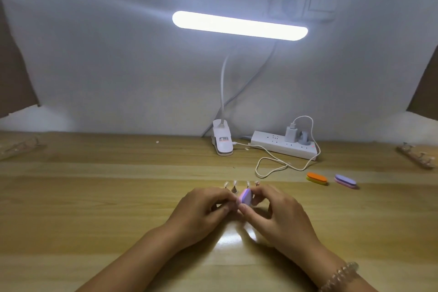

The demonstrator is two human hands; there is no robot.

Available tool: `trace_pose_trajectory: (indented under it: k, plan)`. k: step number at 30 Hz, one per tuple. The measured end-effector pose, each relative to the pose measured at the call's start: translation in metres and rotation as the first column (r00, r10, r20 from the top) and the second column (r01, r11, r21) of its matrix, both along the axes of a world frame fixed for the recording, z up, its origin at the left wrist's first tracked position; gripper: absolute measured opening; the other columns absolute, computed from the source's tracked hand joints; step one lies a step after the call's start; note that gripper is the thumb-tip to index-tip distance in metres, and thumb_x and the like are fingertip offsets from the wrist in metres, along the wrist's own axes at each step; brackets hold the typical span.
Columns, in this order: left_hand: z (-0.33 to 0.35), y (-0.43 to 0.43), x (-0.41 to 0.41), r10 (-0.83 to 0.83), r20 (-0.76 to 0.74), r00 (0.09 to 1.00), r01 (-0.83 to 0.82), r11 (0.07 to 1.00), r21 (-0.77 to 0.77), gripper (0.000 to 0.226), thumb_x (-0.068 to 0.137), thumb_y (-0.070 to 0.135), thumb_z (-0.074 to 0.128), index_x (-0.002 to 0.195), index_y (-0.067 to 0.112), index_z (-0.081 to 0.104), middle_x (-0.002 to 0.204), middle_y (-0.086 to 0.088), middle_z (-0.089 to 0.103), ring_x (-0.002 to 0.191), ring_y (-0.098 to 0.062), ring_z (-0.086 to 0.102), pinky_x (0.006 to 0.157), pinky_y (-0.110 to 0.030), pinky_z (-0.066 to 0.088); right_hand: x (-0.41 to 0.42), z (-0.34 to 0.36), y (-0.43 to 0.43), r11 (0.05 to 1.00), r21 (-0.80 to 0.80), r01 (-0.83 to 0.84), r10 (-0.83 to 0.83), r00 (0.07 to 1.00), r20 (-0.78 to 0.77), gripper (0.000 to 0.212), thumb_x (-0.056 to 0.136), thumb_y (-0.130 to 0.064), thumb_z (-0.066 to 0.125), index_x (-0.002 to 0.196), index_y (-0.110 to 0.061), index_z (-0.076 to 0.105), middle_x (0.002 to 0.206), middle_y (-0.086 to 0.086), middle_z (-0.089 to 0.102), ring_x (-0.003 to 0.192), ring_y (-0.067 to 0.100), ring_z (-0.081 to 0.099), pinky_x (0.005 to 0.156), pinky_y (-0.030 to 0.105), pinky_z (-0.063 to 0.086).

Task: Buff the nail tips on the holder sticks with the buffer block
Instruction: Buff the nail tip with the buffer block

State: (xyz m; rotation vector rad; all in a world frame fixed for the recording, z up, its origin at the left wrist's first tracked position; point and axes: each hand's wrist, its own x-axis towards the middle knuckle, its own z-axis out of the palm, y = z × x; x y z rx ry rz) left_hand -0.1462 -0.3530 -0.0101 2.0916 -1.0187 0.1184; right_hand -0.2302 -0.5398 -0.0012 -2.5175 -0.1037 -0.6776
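Your right hand (279, 216) pinches the buffer block (246, 197); your left hand (201, 211), at 9 o'clock, curls on something I cannot tell. Nail tips (234, 184) stand at 12 o'clock.

Right hand (277, 211), a bead bracelet (341, 275) on its wrist, is pinching a small lilac-and-pink foam buffer block (246, 195) between thumb and fingertips, the block standing on edge. Left hand (203, 206) is curling its fingers against the block's near end; whatever they are holding is hidden. Clear nail tips on short holder sticks (234, 185) are standing in a row just behind the hands on the pale wooden table (94, 197). An orange-and-yellow oval buffer block (317, 178) and a second lilac-and-pink oval block (345, 181) are lying to the right, near a white power strip (282, 146).
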Motion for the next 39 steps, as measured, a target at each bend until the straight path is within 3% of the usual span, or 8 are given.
trace_pose_trajectory:
  k: [3,8,13,25,29,32,36,39]
  plan:
    - [0.001,0.002,0.001,-0.015,-0.033,0.999,0.015,1.0,-0.005,0.019,0.096,0.026,0.057,0.104,0.026,0.074,0.091,0.013,0.072,0.081,-0.013,0.064,0.073,-0.039,0.05,-0.006,-0.001,0.006,0.995,-0.094,-0.045,0.045,0.999,0.005,0.031,0.077,-0.062,0.057,0.098,-0.04,0.059,0.089,-0.021,0.056,0.07,-0.007,0.048,0.056,0.017,0.037]
    - [0.005,-0.001,0.0,-0.029,-0.088,0.996,0.027,0.999,-0.025,0.017,0.1,0.022,0.055,0.094,0.023,0.071,0.087,0.018,0.071,0.071,0.004,0.057,0.067,-0.03,0.046,0.001,0.004,0.0,0.99,0.135,0.042,-0.05,0.997,0.053,0.019,0.078,-0.044,0.073,0.093,-0.036,0.063,0.087,-0.018,0.062,0.071,-0.008,0.052,0.061,0.015,0.034]
    - [0.006,0.0,-0.001,-0.014,-0.107,0.994,0.016,1.0,0.019,0.024,0.093,0.033,0.046,0.1,0.024,0.068,0.089,0.013,0.069,0.083,-0.014,0.063,0.077,-0.044,0.05,-0.009,0.002,0.013,0.995,-0.084,-0.059,0.063,0.997,0.036,0.032,0.078,-0.047,0.065,0.107,-0.036,0.058,0.099,-0.022,0.056,0.076,-0.016,0.047,0.062,0.01,0.04]
    - [0.004,-0.001,0.0,0.009,-0.071,0.997,-0.003,0.997,0.076,0.017,0.098,0.027,0.05,0.101,0.026,0.068,0.096,0.013,0.068,0.093,-0.015,0.062,0.083,-0.045,0.049,-0.003,0.004,0.005,0.999,-0.038,-0.009,0.01,1.0,0.029,0.033,0.08,-0.042,0.075,0.109,-0.033,0.063,0.097,-0.022,0.058,0.083,-0.012,0.053,0.068,0.02,0.047]
    - [0.004,-0.001,-0.002,0.01,-0.066,0.998,-0.003,0.994,0.105,0.027,0.092,0.034,0.043,0.104,0.027,0.067,0.097,0.012,0.067,0.093,-0.015,0.06,0.082,-0.044,0.049,-0.009,0.004,0.011,0.988,-0.142,-0.056,0.061,0.997,0.035,0.036,0.079,-0.043,0.071,0.112,-0.037,0.059,0.098,-0.021,0.057,0.069,-0.006,0.048,0.057,0.017,0.041]
    - [0.004,-0.002,-0.002,0.02,-0.053,0.998,-0.014,0.993,0.113,0.023,0.095,0.035,0.045,0.101,0.028,0.066,0.094,0.014,0.066,0.092,-0.013,0.059,0.082,-0.044,0.048,-0.004,0.007,0.006,0.998,0.021,-0.056,0.056,0.998,0.021,0.031,0.078,-0.038,0.078,0.106,-0.034,0.063,0.093,-0.023,0.058,0.075,-0.013,0.052,0.062,0.013,0.036]
    - [0.004,-0.001,-0.002,0.019,-0.046,0.999,-0.013,0.99,0.141,0.028,0.092,0.037,0.042,0.104,0.027,0.066,0.099,0.012,0.068,0.094,-0.015,0.06,0.082,-0.044,0.048,-0.006,0.003,0.009,0.994,-0.082,-0.072,0.076,0.996,0.046,0.035,0.077,-0.036,0.077,0.109,-0.033,0.062,0.095,-0.022,0.058,0.07,-0.019,0.047,0.057,0.007,0.031]
    - [0.003,-0.002,-0.002,0.03,-0.036,0.999,-0.024,0.988,0.15,0.026,0.091,0.037,0.041,0.101,0.028,0.064,0.095,0.014,0.066,0.09,-0.014,0.058,0.08,-0.044,0.048,-0.004,0.004,0.007,0.993,0.027,-0.111,0.11,0.993,0.033,0.031,0.077,-0.035,0.078,0.105,-0.032,0.064,0.095,-0.021,0.061,0.081,-0.012,0.055,0.062,0.015,0.04]
